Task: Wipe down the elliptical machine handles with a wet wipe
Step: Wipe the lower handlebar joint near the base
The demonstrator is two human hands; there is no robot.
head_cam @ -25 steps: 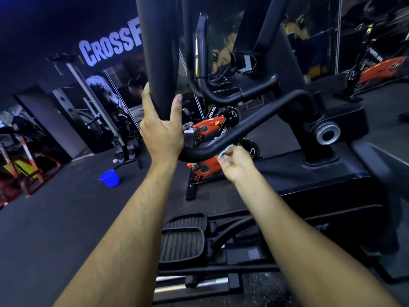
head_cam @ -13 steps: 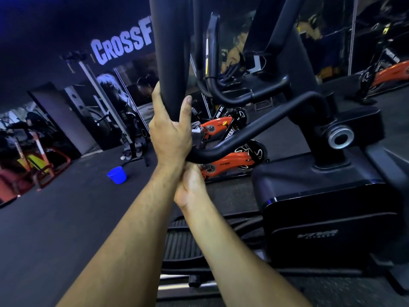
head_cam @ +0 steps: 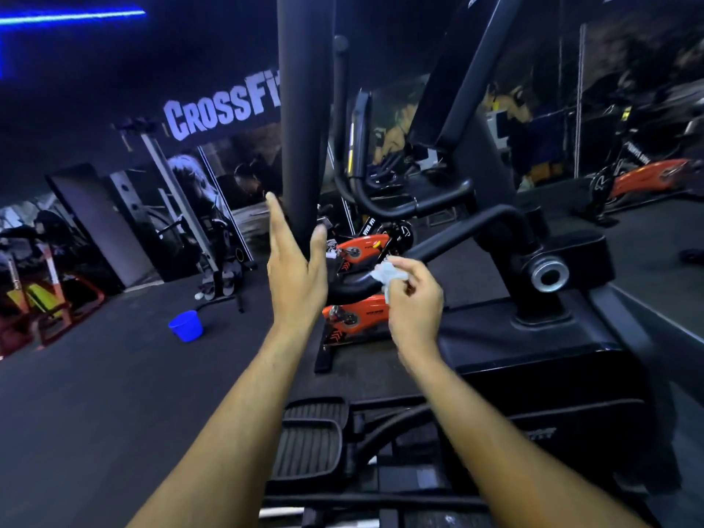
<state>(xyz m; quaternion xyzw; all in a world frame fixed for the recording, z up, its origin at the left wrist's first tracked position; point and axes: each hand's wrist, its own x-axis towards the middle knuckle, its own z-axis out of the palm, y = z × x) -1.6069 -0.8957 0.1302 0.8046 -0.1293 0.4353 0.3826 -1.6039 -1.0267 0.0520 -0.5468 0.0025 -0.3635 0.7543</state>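
Centre of the frame: we see the left hand (head_cam: 295, 272) raised with its fingers straight and spread, thumb apart from the rest, just in front of the thick black upright handle bar (head_cam: 304, 108) of the elliptical machine (head_cam: 552, 367); we cannot tell whether the fingertips touch the bar. To its right, the right hand (head_cam: 413, 299) pinches a crumpled pale wet wipe (head_cam: 388, 274) between thumb and curled fingers, and the wipe lies against the lower curved handle (head_cam: 449, 240), a black tube that runs from the bend near the upright bar up and right toward the pivot hub (head_cam: 549, 276). Both bare forearms enter from the bottom edge. Lower centre, between the forearms, lie the ribbed black pedals (head_cam: 310, 436). Behind the handle, at centre, stand orange spin bikes (head_cam: 358, 253), and another orange bike (head_cam: 647, 177) shows at the right edge. On the dark floor at lower left of centre sits a blue bucket (head_cam: 186, 325), well apart from the machine. In the upper left, white lettering reading "CrossFi" (head_cam: 223, 112) is partly hidden by the upright bar, and a blue light strip (head_cam: 72, 16) glows along the top left corner.
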